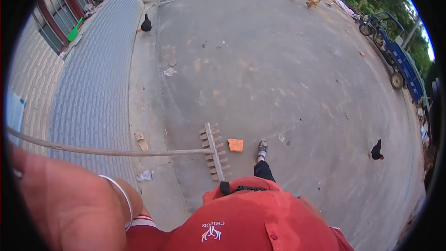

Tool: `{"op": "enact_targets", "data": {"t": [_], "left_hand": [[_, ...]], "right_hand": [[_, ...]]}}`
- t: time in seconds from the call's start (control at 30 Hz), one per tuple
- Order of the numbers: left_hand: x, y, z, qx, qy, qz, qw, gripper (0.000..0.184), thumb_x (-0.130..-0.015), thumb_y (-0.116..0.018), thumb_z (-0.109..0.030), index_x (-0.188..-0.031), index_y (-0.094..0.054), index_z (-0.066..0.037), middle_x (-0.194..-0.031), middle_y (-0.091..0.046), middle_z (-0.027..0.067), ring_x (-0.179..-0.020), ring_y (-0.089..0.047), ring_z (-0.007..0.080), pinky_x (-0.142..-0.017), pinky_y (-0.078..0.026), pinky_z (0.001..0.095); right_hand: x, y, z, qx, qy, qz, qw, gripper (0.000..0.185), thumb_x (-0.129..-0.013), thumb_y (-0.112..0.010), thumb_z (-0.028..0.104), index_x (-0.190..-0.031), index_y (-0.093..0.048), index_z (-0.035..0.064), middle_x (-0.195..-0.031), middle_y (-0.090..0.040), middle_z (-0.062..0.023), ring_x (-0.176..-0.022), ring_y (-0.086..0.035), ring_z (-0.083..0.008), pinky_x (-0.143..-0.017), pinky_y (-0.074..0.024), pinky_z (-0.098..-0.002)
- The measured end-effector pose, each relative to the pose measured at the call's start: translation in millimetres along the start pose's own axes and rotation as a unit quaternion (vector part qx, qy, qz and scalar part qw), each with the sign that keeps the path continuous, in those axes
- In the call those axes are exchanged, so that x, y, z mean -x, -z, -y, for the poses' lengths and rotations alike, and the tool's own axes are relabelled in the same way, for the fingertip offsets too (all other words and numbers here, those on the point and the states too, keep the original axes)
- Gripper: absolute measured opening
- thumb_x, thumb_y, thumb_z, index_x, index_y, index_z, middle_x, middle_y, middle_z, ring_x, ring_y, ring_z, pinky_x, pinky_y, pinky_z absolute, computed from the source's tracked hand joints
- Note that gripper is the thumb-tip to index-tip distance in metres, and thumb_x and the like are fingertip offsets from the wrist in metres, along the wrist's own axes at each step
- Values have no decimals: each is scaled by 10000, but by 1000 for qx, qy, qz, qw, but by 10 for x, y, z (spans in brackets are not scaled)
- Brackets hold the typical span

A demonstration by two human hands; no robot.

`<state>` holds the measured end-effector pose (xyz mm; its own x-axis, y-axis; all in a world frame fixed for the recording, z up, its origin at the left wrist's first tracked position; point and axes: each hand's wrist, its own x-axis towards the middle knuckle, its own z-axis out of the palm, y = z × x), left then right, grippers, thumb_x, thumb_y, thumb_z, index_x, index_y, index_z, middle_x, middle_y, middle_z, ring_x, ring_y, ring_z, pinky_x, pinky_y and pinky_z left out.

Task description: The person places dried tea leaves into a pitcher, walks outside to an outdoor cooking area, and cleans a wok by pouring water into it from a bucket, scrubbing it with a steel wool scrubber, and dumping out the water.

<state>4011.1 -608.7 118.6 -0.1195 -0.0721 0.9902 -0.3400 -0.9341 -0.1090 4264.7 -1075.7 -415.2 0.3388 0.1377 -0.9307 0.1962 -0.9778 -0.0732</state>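
Rake (214, 152): head on concrete (260, 69) toward its wall-side edge, beside brick (235, 145) | I judge it stiff, fairly light, head-heavy, teeth snappable; best hold: middle of handle (116, 152) | left hand (76, 204) nearest handle, I can't tell if fingers are clamped or apart; right hand hidden from me

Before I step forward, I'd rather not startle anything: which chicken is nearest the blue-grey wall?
The black chicken at upper left; the rightmost black one and the brown ones up top are much farther from the wall.
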Motion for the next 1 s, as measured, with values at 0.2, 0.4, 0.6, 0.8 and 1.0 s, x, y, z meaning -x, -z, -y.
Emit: {"op": "enact_targets", "data": {"t": [0.2,0.4,0.6,0.8,1.0], "left_hand": [[159,-1221,1056,-45,-70,50,995,305,-890,-367,-189,-1090,-481,11,-1042,-567,171,-1038,-520,293,-945,-382,411],[271,-1976,2250,-85,-75,70,991,277,-869,-396,-156,-1067,-495,11,-1017,-576,158,-1005,-531,286,-930,-392,411],[809,-2498,3817,-72,-76,74,992,250,-848,-425,-123,-1043,-508,11,-993,-584,145,-972,-543,278,-916,-403,410],[1079,-2690,5860,-86,-63,100,989,227,-827,-455,-90,-1019,-521,11,-968,-592,133,-938,-554,271,-901,-413,410],[1622,-3004,8251,-196,82,218,953,207,-806,-484,-58,-995,-534,11,-943,-600,120,-905,-565,263,-886,-423,409]], "right_hand": [[-1356,2587,1228,49,176,-193,964,245,-768,-519,245,-765,-637,30,-689,-644,-137,-641,-632,-297,-655,-504,-393],[-1385,4643,3217,122,272,-278,913,285,-765,-493,270,-818,-639,31,-840,-611,-218,-827,-583,-390,-739,-477,-447],[-2170,5353,4565,148,310,-247,906,266,-756,-502,258,-835,-648,50,-809,-620,-201,-804,-593,-375,-713,-482,-426],[-2907,5673,5235,200,212,-94,952,279,-744,-475,242,-878,-658,80,-867,-624,-199,-828,-601,-356,-749,-485,-415],[-3268,6684,6080,191,144,-29,971,281,-731,-469,238,-871,-655,80,-847,-631,-188,-813,-608,-341,-732,-487,-398]]}}
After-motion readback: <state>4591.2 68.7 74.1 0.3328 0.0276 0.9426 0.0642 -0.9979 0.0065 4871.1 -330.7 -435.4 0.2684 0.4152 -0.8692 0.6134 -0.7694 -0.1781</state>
